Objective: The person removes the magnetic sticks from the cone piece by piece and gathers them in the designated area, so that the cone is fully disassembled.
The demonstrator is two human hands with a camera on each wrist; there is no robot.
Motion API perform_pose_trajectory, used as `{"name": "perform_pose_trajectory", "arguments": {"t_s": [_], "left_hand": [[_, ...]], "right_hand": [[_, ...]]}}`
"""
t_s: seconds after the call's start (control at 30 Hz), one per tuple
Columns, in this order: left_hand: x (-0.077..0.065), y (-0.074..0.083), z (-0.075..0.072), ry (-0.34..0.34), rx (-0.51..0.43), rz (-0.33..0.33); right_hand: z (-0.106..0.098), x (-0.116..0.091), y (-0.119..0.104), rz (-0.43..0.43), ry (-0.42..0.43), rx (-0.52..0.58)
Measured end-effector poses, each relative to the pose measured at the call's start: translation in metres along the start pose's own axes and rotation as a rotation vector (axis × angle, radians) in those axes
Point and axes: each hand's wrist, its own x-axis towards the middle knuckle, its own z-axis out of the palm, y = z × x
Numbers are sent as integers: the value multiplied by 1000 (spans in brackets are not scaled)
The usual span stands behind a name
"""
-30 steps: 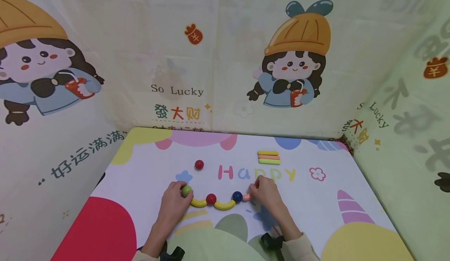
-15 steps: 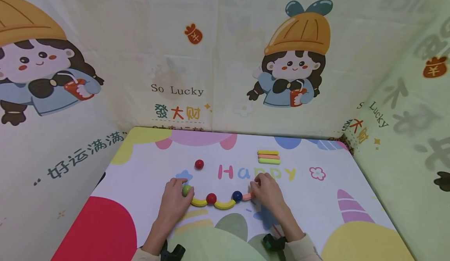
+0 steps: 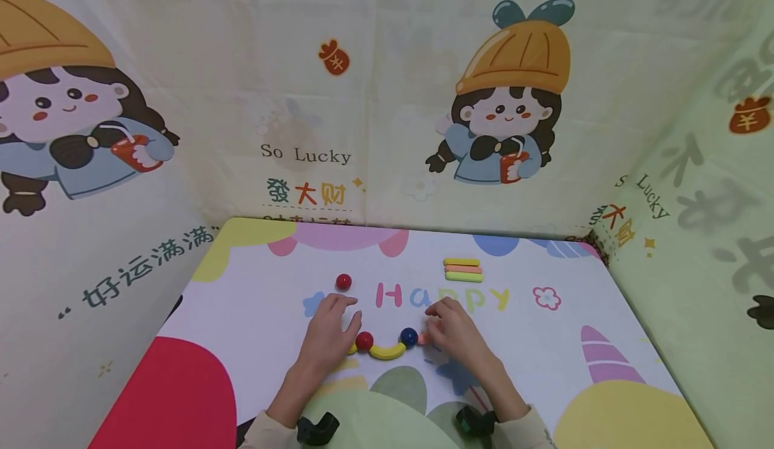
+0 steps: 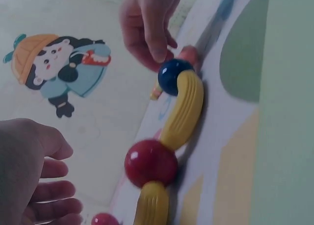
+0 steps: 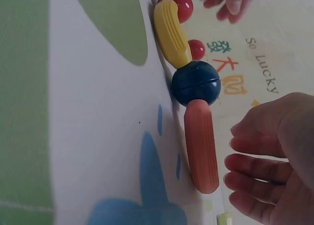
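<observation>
A chain of toy pieces lies on the table: a red ball (image 3: 365, 341), a curved yellow stick (image 3: 387, 351), a dark blue ball (image 5: 196, 83) and a straight pink stick (image 5: 201, 146). Another yellow stick (image 4: 152, 205) joins the red ball's left side. My left hand (image 3: 329, 335) hovers over the chain's left end, fingers loosely spread, holding nothing. It hides the green ball in the head view. Beside the pink stick is my right hand (image 3: 462, 335); in the right wrist view its relaxed fingers stand apart from the stick.
A loose red ball (image 3: 343, 281) lies behind my left hand. Farther back to the right, yellow, pink and green sticks (image 3: 463, 270) lie side by side. A printed cloth wall (image 3: 399, 119) rises behind the table (image 3: 520, 368).
My left hand has let go of the green ball and moved right, now covering it. The right hand's fingers have loosened and come off the pink stick. The chain stays in place.
</observation>
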Motion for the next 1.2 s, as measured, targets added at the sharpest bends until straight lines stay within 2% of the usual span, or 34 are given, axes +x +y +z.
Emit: {"name": "perform_pose_trajectory", "arguments": {"t_s": [0.17, 0.33, 0.47, 0.57, 0.8, 1.03, 1.2], "left_hand": [[5, 15, 13, -104, -3, 59], [5, 26, 25, -274, 6, 86], [4, 32, 33, -398, 11, 89], [3, 36, 39, -454, 9, 98], [-1, 39, 53, -480, 19, 118], [-2, 41, 56, -473, 32, 135], [-1, 43, 56, -473, 21, 137]], "right_hand": [[1, -2, -2, -41, -52, 5], [1, -5, -2, -101, -100, 9], [4, -7, 0, -203, -120, -11], [7, -8, 3, -285, -99, -38], [14, -7, 8, -371, -47, -88], [15, -7, 10, -441, 2, -94], [16, -6, 12, -456, 23, -104]]}}
